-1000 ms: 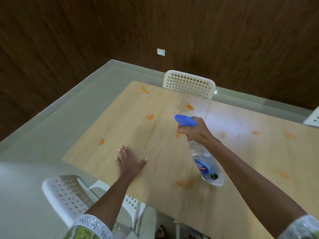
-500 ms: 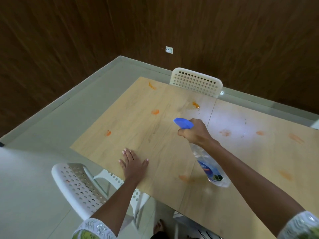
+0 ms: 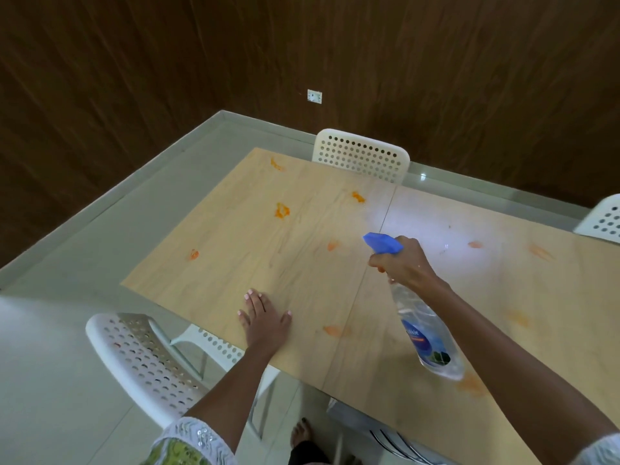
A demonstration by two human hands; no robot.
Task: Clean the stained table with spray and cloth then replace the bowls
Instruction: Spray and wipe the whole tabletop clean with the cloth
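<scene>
A light wooden table [image 3: 261, 256] carries several orange stains, such as one stain [image 3: 281, 210] toward the far left and another stain [image 3: 333, 330] near the front edge. My right hand [image 3: 404, 263] grips the neck of a clear spray bottle [image 3: 426, 333] with a blue trigger head, held above the table's middle with the nozzle pointing left and away. My left hand [image 3: 265, 318] rests flat on the table near its front edge, fingers straight. No cloth or bowls are in view.
A white perforated chair [image 3: 362, 154] stands at the far side, another chair [image 3: 144, 360] at the near left corner, a third chair [image 3: 604, 219] at the right edge. Dark wood-panelled walls enclose a pale tiled floor. My foot [image 3: 302, 431] shows below the table edge.
My right hand has carried the bottle a little to the right. The view has shifted slightly. My left hand stays flat on the table.
</scene>
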